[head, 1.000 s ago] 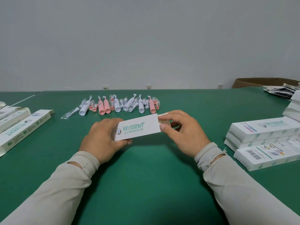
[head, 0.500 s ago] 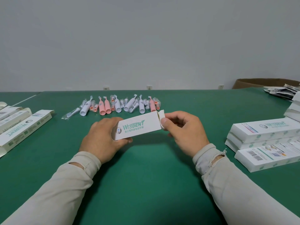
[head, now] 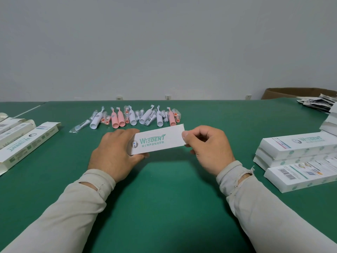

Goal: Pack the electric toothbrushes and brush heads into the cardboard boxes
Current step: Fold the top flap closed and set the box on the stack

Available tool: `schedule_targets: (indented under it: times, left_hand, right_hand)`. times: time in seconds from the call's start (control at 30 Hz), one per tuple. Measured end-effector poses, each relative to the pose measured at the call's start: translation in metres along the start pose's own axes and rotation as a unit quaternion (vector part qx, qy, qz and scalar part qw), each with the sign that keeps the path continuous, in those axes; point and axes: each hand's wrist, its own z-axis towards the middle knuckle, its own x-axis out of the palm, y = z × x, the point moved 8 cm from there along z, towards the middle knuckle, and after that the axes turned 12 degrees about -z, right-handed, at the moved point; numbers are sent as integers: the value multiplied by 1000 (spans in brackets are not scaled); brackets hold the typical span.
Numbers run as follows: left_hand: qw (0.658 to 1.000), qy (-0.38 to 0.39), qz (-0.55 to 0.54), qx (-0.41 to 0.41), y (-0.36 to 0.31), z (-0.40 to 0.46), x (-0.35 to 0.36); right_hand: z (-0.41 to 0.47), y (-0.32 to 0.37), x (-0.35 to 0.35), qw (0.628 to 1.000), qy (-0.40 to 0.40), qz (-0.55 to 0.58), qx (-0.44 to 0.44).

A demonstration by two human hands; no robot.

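Leftmost, well left of the held box, a batch of open-ended white boxes (head: 27,143) lies flat on the green table (head: 164,207), long sides angled away from the viewer.

Left hand (head: 113,152): fingers curled round the left end of the held box (head: 158,141), thumb under its lower edge, fingers over the top. Grip firm; palm faces down.

Held box: white, narrow, green "WISDENT" print on the face toward the camera. It sits just above the table between both hands, roughly level, right end slightly higher. Whether anything is inside, I cannot tell.

Behind the held box, farther up the table: a row of electric toothbrushes (head: 135,117), white and pink handles lying side by side, with small brush heads (head: 80,126) in clear wrappers scattered among them and one at the row's left end. None touches the held box.

Right hand (head: 207,148): thumb and forefinger pinch the right end of the held box at its end flap; remaining fingers curled in toward the palm. Beige sleeves (head: 255,198) cover both forearms.

Right of the held box, well apart: a stack of closed white boxes (head: 295,154), one more lying in front with a barcode face up. Beyond the stack, at the table's far right edge, a pile of printed leaflets (head: 317,104) and a brown carton (head: 284,93) behind it.
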Motion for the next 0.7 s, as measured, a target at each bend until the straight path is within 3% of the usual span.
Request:
schedule_targets:
  times: [0.2, 0.4, 0.6, 0.7]
  left_hand:
    - [1000, 7, -2, -6, -1, -1, -2]
    - [999, 39, -18, -1, 1, -2, 4]
    - [991, 83, -84, 63, 3, 0, 4]
    - [987, 98, -115, 60, 7, 0, -3]
  right_hand:
    - [-2, 2, 6, 999, 29, -3, -17]
    - [0, 2, 4, 1000, 8, -14, -18]
    - [5, -23, 0, 997, -5, 9, 78]
    - [9, -36, -3, 989, -16, 78, 124]
